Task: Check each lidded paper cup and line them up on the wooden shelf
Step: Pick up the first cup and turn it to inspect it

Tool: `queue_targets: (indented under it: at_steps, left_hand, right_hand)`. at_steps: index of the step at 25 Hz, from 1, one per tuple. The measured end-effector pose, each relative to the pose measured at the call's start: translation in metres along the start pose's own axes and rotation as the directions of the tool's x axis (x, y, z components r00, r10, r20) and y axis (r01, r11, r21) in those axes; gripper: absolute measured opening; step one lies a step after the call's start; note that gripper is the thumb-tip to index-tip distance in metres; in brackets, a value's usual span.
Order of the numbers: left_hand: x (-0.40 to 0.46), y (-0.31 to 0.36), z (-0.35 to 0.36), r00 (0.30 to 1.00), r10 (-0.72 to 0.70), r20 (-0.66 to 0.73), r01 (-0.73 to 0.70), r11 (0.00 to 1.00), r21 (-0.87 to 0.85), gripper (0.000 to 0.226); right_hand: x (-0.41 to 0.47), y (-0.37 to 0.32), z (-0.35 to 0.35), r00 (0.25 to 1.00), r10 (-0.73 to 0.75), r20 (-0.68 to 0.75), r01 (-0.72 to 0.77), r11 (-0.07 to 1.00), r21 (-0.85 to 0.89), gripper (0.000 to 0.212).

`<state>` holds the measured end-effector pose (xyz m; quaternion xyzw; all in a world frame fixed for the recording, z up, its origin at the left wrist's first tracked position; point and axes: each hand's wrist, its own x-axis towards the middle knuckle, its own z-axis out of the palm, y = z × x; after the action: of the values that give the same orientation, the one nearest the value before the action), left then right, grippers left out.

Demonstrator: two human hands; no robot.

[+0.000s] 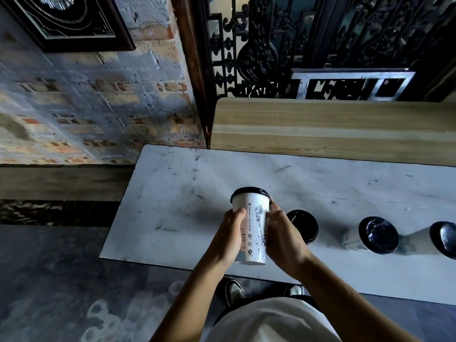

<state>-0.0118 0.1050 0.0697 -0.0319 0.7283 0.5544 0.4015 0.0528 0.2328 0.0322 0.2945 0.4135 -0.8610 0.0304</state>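
A tall white paper cup point(254, 218) with a black lid and a line drawing on its side is held up over the near edge of the white table point(172, 193). My left hand point(228, 236) grips its left side and my right hand point(283, 236) grips its right side, fingers wrapped round the wall. Three more black-lidded cups stand on the table to the right: one point(304, 225) just behind my right hand, a second point(377, 234), and a third point(444, 238) cut by the frame edge. The wooden shelf point(333, 127) runs along the far side of the table with nothing on it.
A painted brick wall point(98, 102) rises at the left, with a dark framed picture point(74, 21) on it. Black ornate metal grilles point(308, 45) stand behind the shelf. The table's left end stops near the wall; grey floor point(61, 280) lies below. My shoes show under the table edge.
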Motion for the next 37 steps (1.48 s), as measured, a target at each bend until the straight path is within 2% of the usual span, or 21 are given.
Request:
queue_targets:
  at_steps: [3, 6, 8, 11, 13, 15, 18, 22, 26, 31, 35, 37]
  left_hand:
    - [-0.002, -0.001, -0.007, 0.997, 0.072, -0.031, -0.067, 0.987, 0.149, 0.063]
    - [-0.003, -0.009, -0.015, 0.971, 0.183, -0.155, -0.156, 0.973, 0.169, 0.064]
    - [0.001, -0.015, -0.018, 0.937, 0.270, -0.222, -0.244, 0.960, 0.138, 0.046]
    - [0.006, -0.017, -0.018, 0.876, 0.411, -0.253, -0.400, 0.911, 0.097, 0.008]
    - [0.008, -0.018, -0.019, 0.844, 0.467, -0.265, -0.458, 0.884, 0.100, 0.019]
    - [0.009, -0.019, -0.019, 0.834, 0.475, -0.283, -0.469, 0.878, 0.091, 0.027]
    - [0.010, -0.019, -0.018, 0.845, 0.445, -0.297, -0.455, 0.890, 0.036, 0.025]
    - [0.008, -0.018, -0.018, 0.852, 0.407, -0.329, -0.443, 0.896, -0.039, 0.015]
    - [0.008, -0.019, -0.020, 0.851, 0.413, -0.325, -0.446, 0.894, -0.032, 0.018]
    - [0.009, -0.022, -0.022, 0.831, 0.473, -0.292, -0.489, 0.872, 0.019, 0.028]
    - [0.007, -0.025, -0.021, 0.787, 0.520, -0.331, -0.539, 0.842, 0.042, 0.021]
    - [0.007, -0.026, -0.020, 0.789, 0.512, -0.340, -0.536, 0.844, 0.026, 0.024]
  right_hand:
    - [-0.002, -0.001, -0.003, 1.000, 0.007, 0.005, -0.007, 1.000, -0.022, 0.045]
    - [-0.001, -0.002, -0.010, 0.999, 0.032, 0.000, -0.032, 0.999, -0.018, 0.054]
    - [-0.002, -0.003, -0.012, 1.000, 0.007, 0.013, -0.006, 0.999, -0.036, 0.049]
    - [-0.006, -0.007, -0.012, 0.999, -0.028, 0.039, 0.032, 0.994, -0.103, 0.042]
    - [-0.007, -0.009, -0.011, 0.999, -0.032, 0.042, 0.037, 0.990, -0.133, 0.044]
    - [-0.008, -0.011, -0.010, 0.998, -0.030, 0.059, 0.038, 0.989, -0.145, 0.047]
    - [-0.007, -0.010, -0.012, 0.996, -0.035, 0.083, 0.048, 0.987, -0.156, 0.043]
    - [-0.002, -0.011, -0.019, 0.999, 0.011, 0.040, -0.007, 0.997, -0.075, 0.044]
    - [0.001, -0.012, -0.022, 0.999, -0.027, -0.019, 0.026, 0.999, -0.018, 0.038]
    - [-0.005, -0.013, -0.024, 0.993, -0.116, -0.005, 0.114, 0.983, -0.146, 0.037]
    - [-0.006, -0.016, -0.021, 0.990, -0.132, -0.051, 0.123, 0.980, -0.156, 0.043]
    - [-0.009, -0.020, -0.018, 0.991, -0.131, -0.026, 0.125, 0.977, -0.170, 0.045]
